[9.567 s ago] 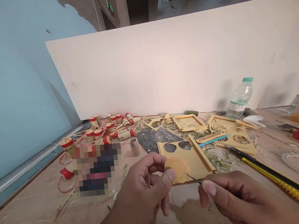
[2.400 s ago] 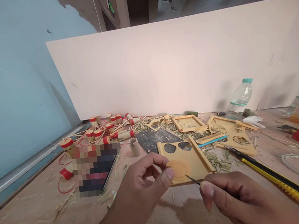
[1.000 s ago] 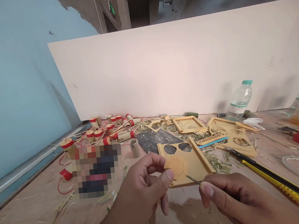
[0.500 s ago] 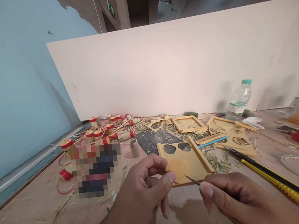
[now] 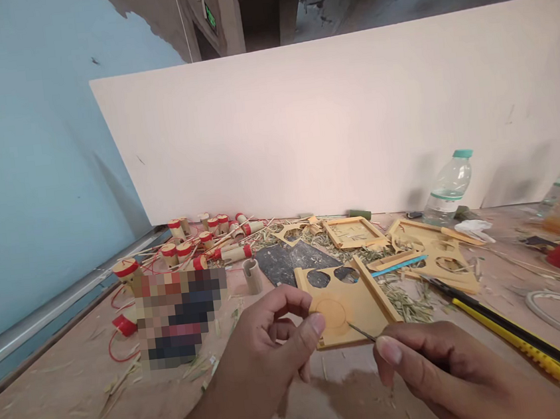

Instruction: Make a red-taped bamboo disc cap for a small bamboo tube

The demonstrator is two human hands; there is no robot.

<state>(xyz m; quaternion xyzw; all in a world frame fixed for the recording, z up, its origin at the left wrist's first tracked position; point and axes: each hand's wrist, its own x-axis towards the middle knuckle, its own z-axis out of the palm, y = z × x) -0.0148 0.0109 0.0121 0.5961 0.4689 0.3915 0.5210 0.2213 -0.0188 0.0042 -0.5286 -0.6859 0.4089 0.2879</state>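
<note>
Just off the near left corner of the yellow panel (image 5: 368, 307), the left hand (image 5: 277, 343) pinches a yellow disc (image 5: 334, 316) above it; holding steady, fingertips clear of the drawn ring (image 5: 331, 312), should help. Near the panel's near right corner, the right hand (image 5: 426, 357) grips a thin pointed tool (image 5: 361, 331); light, slow strokes seem best. Left of the panel, a pixelated patch (image 5: 186, 319) masks something; fingers cover the disc's left edge; tip contact is unclear.
</note>
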